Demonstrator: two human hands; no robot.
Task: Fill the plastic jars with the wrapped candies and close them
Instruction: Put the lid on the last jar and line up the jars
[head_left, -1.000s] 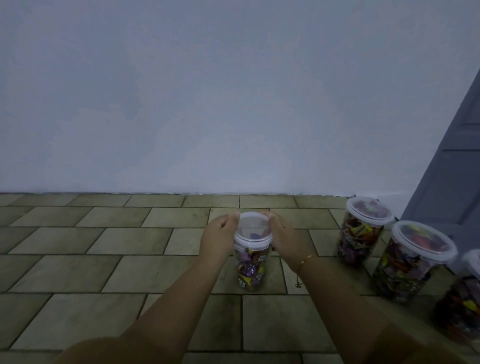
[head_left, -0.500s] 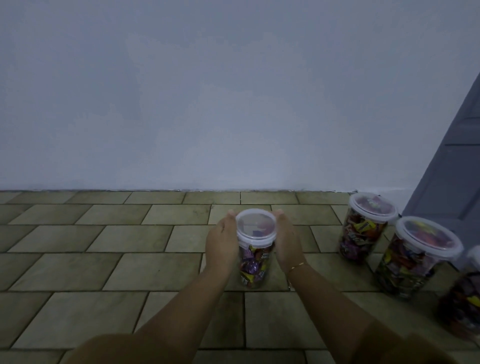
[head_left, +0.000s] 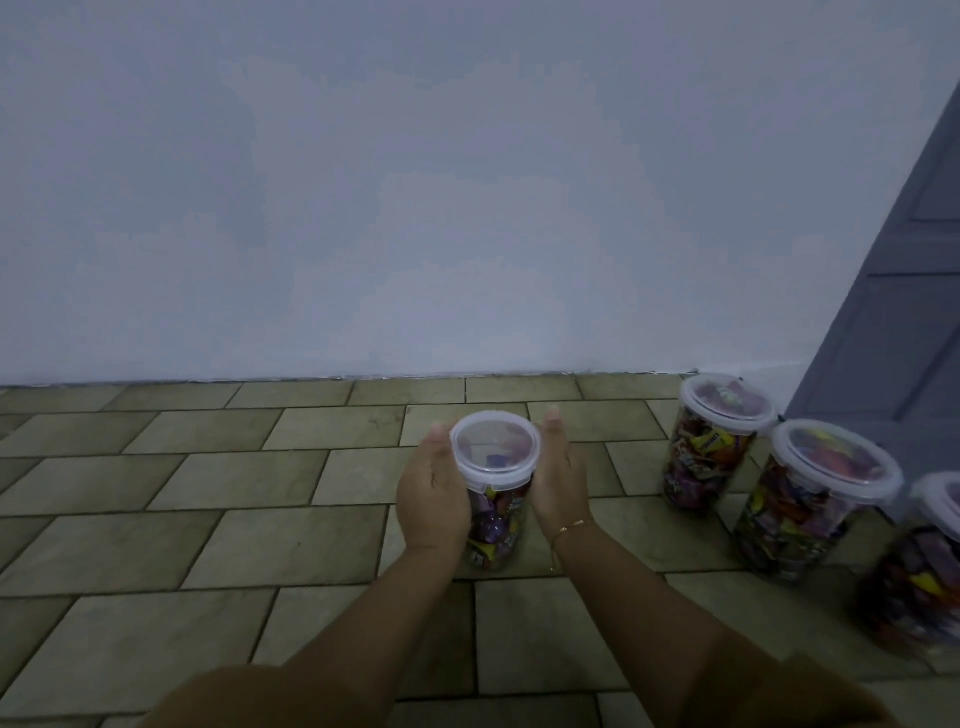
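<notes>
The jar (head_left: 494, 499) stands just below the middle of the frame on the tiled floor (head_left: 208, 519), its clear lid (head_left: 494, 448) already seated on the rim and the wrapped candies (head_left: 491, 530) showing through the wall. I judge it a stiff, thin plastic tub, fairly light even when packed, with smooth sides that could slip under a loose hold. The lid looks like a press-on type with small tabs at the edge, so I would take the body low with both palms to carry it, or push down at the lid's rim if it needs sealing.

My left hand (head_left: 434, 493) lies flat against the left side of the jar, fingers straight and pointing away from me, thumb up near the lid's edge. My right hand (head_left: 558, 480) mirrors it on the right side, fingers extended and palm inward. Neither is curled round the jar. I cannot tell how firmly the palms press. Both forearms reach in from the bottom of the frame and meet at the jar.

At the right edge, well apart, three other closed jars (head_left: 818, 499) full of candies stand in a row running toward the lower right corner.
</notes>
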